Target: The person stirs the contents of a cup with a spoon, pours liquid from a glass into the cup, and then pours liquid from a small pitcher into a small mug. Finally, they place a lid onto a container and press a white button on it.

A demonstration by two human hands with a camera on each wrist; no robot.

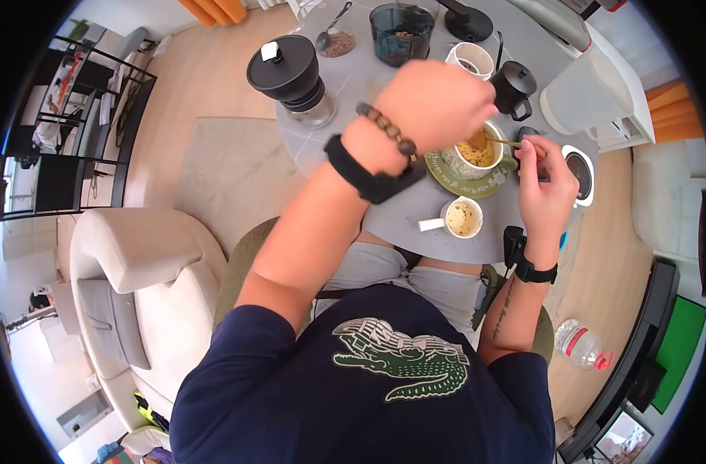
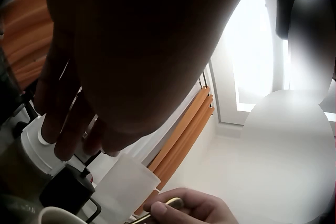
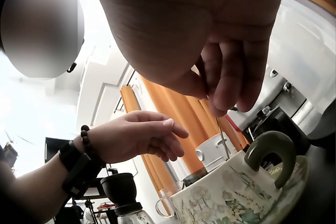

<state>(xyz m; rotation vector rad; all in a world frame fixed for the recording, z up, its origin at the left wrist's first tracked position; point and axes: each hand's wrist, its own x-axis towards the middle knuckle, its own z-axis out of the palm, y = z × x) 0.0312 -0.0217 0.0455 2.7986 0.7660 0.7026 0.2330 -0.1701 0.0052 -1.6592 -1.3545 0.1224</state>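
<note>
My right hand (image 1: 550, 178) pinches the handle of a thin gold-coloured spoon (image 1: 510, 143) between thumb and fingers. The spoon reaches into a floral cup (image 3: 220, 198) with a green handle (image 3: 288, 155), which holds a yellowish liquid with brown bits. Beneath the cup lies a green saucer (image 1: 476, 190) with lettering on it. Above the far left side of the cup hangs my left hand (image 1: 438, 100), fingers loosely bent and holding nothing in the right wrist view. Nearer the body stands a small white cup (image 1: 451, 219) with a straight handle and a speckled, pale inside.
A black coffee grinder (image 1: 285, 68) stands at the table's left. Farther back are a dark transparent container (image 1: 401, 46), a dish of brown grains (image 1: 337, 45) and a white mug (image 1: 470, 54). To the right are a black pot (image 1: 513, 87), a translucent pitcher (image 1: 581, 97) and a round-dial device (image 1: 580, 174).
</note>
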